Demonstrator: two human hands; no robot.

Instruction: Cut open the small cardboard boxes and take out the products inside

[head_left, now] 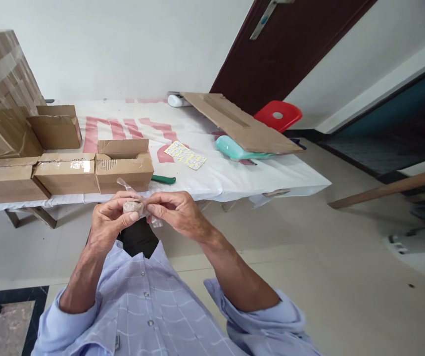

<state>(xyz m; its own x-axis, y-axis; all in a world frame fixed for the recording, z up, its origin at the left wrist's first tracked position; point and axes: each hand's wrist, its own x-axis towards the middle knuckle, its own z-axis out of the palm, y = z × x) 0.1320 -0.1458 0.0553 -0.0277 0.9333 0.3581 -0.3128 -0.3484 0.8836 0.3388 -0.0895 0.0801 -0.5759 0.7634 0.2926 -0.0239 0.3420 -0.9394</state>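
Note:
Both hands meet in front of my body, just short of the table's near edge. My left hand (110, 217) is closed round a small item in clear plastic wrap (132, 206); what lies inside the wrap is too unclear to name. My right hand (178, 212) pinches the wrap's other side between thumb and fingertips. Loose ends of the clear plastic stick out above the left fingers and hang below the right ones. Closest behind the hands are an open cardboard box (125, 173) and a green-handled tool (164, 179) lying beside it.
Closed cardboard boxes (66, 173) line the table's left front, with a tall taped stack (4, 94) and another open box (58, 128) behind. A yellow sticker sheet (185, 155), a teal object (234, 148) and a flat cardboard sheet (242, 123) lie rightward. A red stool (286, 116) stands beyond.

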